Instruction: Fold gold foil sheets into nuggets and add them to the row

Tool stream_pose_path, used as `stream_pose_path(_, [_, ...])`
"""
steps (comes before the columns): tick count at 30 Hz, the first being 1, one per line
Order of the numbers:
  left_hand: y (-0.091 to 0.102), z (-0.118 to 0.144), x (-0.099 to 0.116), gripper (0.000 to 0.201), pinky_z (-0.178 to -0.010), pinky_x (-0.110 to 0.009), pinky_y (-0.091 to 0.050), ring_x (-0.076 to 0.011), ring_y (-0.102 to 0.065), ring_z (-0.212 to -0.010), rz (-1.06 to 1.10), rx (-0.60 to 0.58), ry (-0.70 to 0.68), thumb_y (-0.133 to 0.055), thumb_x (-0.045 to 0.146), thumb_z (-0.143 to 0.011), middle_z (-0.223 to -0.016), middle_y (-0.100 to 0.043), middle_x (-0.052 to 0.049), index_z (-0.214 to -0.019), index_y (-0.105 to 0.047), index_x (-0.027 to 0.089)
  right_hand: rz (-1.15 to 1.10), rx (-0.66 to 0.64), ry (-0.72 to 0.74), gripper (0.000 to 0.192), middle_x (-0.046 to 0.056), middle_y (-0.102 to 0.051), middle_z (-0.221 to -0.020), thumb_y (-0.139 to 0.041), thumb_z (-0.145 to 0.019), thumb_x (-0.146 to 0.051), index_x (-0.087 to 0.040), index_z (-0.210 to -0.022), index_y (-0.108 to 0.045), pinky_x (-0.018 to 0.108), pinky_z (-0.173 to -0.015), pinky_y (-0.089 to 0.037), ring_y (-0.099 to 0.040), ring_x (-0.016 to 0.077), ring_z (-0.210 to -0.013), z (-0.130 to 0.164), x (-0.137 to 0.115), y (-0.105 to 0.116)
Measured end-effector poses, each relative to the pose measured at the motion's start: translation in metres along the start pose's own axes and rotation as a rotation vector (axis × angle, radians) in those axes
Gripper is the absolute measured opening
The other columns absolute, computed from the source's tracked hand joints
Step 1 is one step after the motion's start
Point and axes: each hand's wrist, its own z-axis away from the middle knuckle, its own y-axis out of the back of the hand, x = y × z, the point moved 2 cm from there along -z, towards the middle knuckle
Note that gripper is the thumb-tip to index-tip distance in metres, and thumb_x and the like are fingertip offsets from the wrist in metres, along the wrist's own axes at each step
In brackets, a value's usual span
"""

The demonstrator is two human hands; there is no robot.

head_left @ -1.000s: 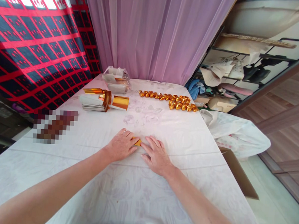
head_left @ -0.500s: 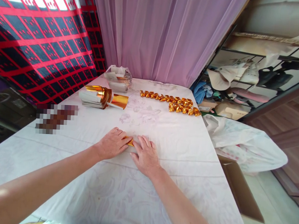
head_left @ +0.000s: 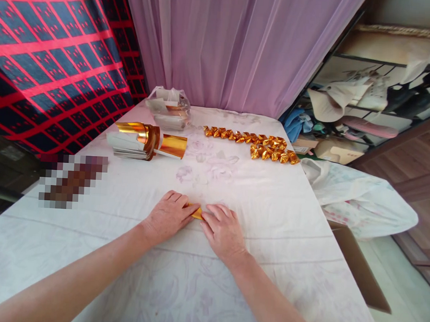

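A narrow folded strip of gold foil paper (head_left: 197, 213) lies on the cloth between my hands. My left hand (head_left: 171, 214) holds its left end, thumb on top and fingers curled together beyond it. At the other end, my right hand (head_left: 225, 231) grips the strip with its fingertips, the remaining fingers bent. Both hands rest on the table, and the ends of the strip are hidden beneath them. Farther off stands a stack of gold foil sheets (head_left: 131, 142), with a loose curled gold sheet (head_left: 174, 146) beside it. Folded gold paper pieces (head_left: 254, 138) form rows at the far right.
A clear plastic bag (head_left: 168, 111) of paper sits at the back of the cloth-covered table (head_left: 132, 281). A pixelated brown object (head_left: 73, 180) lies on the left. Beyond the right edge are a shelf rack (head_left: 369, 111), a white plastic bag (head_left: 375, 198) and a cardboard box (head_left: 364, 274).
The view has shifted slightly, so things sit a little differently in the picture. Both hands stay on the gold paper strip, with slightly more of it showing between them.
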Motion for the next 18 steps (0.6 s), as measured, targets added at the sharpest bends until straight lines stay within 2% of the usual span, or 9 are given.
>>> stream_pose_path(3, [-0.004, 0.002, -0.004, 0.034, -0.087, -0.04, -0.043, -0.0235, -0.058, -0.092, 0.058, 0.004, 0.019, -0.054, 0.037, -0.096, -0.097, -0.065, -0.006, -0.125, -0.061, 0.021, -0.025, 0.017, -0.037, 0.012, 0.004, -0.069, -0.107, -0.061, -0.093, -0.026, -0.024, -0.095, -0.073, 0.035, -0.084, -0.045, -0.059, 0.0213, -0.098, -0.005, 0.001, 0.0])
stream_pose_path(5, [-0.005, 0.005, -0.007, 0.034, -0.088, -0.04, -0.045, -0.0236, -0.059, -0.094, 0.111, 0.011, 0.038, -0.055, 0.037, -0.095, -0.099, -0.067, -0.007, -0.123, -0.061, 0.019, -0.044, 0.039, -0.03, 0.013, 0.005, -0.069, -0.104, -0.06, -0.093, -0.025, -0.024, -0.097, -0.073, 0.033, -0.084, -0.045, -0.059, 0.02, -0.095, -0.005, 0.0, 0.0])
stream_pose_path(9, [-0.006, 0.016, -0.014, 0.021, -0.086, -0.037, -0.048, -0.021, -0.061, -0.094, 0.221, 0.079, 0.035, -0.05, 0.031, -0.098, -0.103, -0.069, -0.006, -0.107, -0.064, 0.019, -0.009, 0.079, -0.049, 0.019, 0.005, -0.069, -0.101, -0.054, -0.097, -0.024, -0.025, -0.102, -0.072, 0.033, -0.082, -0.045, -0.059, 0.0187, -0.093, 0.0, -0.001, -0.001])
stream_pose_path(13, [-0.01, 0.025, -0.019, 0.024, -0.082, -0.036, -0.051, -0.0195, -0.063, -0.09, 0.239, 0.165, 0.022, -0.044, 0.028, -0.1, -0.1, -0.071, -0.005, -0.104, -0.066, 0.02, 0.035, 0.108, -0.038, 0.022, 0.006, -0.069, -0.098, -0.05, -0.098, -0.022, -0.023, -0.102, -0.072, 0.033, -0.083, -0.047, -0.06, 0.0185, -0.09, 0.0, -0.003, -0.002])
stream_pose_path(18, [-0.009, 0.023, -0.02, 0.026, -0.077, -0.034, -0.052, -0.018, -0.065, -0.084, 0.228, 0.237, 0.043, -0.043, 0.027, -0.101, -0.092, -0.071, -0.005, -0.1, -0.067, 0.019, 0.093, 0.145, -0.032, 0.028, 0.007, -0.072, -0.089, -0.043, -0.1, -0.022, -0.02, -0.099, -0.071, 0.032, -0.079, -0.048, -0.064, 0.0184, -0.082, -0.005, -0.002, -0.002])
